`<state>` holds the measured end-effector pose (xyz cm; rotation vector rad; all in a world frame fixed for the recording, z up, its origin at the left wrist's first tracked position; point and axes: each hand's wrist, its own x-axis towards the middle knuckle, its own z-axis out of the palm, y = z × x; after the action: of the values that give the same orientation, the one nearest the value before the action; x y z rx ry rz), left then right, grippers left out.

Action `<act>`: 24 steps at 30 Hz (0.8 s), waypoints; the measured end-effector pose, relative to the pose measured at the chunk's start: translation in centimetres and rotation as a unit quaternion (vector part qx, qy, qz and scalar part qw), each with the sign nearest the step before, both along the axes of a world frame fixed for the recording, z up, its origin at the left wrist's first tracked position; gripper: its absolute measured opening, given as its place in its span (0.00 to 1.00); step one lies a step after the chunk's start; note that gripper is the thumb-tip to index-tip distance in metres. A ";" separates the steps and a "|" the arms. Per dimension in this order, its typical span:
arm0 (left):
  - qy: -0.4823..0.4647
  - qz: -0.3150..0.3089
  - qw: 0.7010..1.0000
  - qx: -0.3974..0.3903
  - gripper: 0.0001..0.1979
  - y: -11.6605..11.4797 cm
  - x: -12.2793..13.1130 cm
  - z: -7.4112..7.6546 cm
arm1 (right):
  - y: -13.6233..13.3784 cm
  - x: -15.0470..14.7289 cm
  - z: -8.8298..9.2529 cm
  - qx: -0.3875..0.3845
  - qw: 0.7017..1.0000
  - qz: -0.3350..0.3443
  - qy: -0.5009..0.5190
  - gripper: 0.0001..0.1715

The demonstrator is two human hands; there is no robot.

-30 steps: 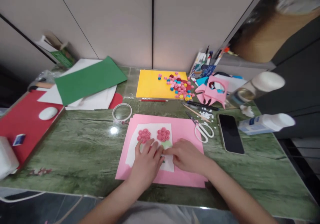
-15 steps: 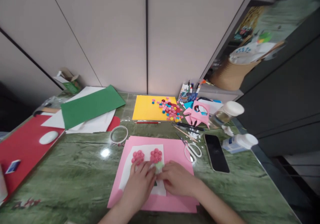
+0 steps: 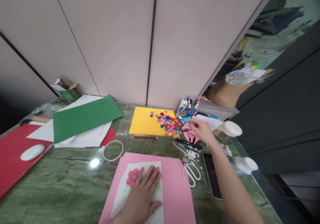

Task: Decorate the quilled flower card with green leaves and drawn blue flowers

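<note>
My left hand (image 3: 143, 195) lies flat with its fingers spread on a white sheet (image 3: 120, 202), partly covering the pink rolled-paper flowers. One flower (image 3: 132, 177) shows beside the fingers; the other is mostly under the fingertips. Pale green shapes lie faintly below the flowers. The white sheet rests on pink paper (image 3: 176, 190). Over at the back right, my right hand (image 3: 200, 129) hovers at the pink paper scraps (image 3: 191, 135), fingers loosely bent and slightly apart, with nothing clearly held. Part of the scraps is hidden behind it.
White-handled scissors (image 3: 192, 174), a phone (image 3: 211, 177) and white-capped bottles (image 3: 243, 164) stand or lie on the right. Small coloured paper rolls (image 3: 170, 124) cover part of a yellow sheet (image 3: 141, 120). Tape (image 3: 113, 150), green paper (image 3: 87, 117) and a red sheet (image 3: 12, 154) are on the left.
My right hand has left the white sheet and moved up and right to the pink scraps. My left hand has flattened over the flowers. The camera view has tilted up.
</note>
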<state>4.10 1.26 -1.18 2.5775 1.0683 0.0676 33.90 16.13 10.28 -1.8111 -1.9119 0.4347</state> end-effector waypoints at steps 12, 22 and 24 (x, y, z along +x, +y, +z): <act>-0.033 -0.001 0.999 0.007 0.36 3.0 2.7 -0.5 | 15.6 6.0 -1.1 0.003 0.969 -0.204 -0.142 0.20; -0.055 0.001 0.999 0.000 0.37 3.2 3.0 -1.7 | 19.3 5.9 -1.3 -0.044 0.957 -0.194 -0.212 0.21; -0.057 0.002 0.998 0.002 0.37 3.2 3.1 -1.9 | 19.5 6.1 -1.1 -0.047 0.956 -0.186 -0.222 0.21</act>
<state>7.16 4.42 -3.12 2.5417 1.0335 0.2150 39.98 35.62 9.14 -2.4290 -1.7695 -0.0180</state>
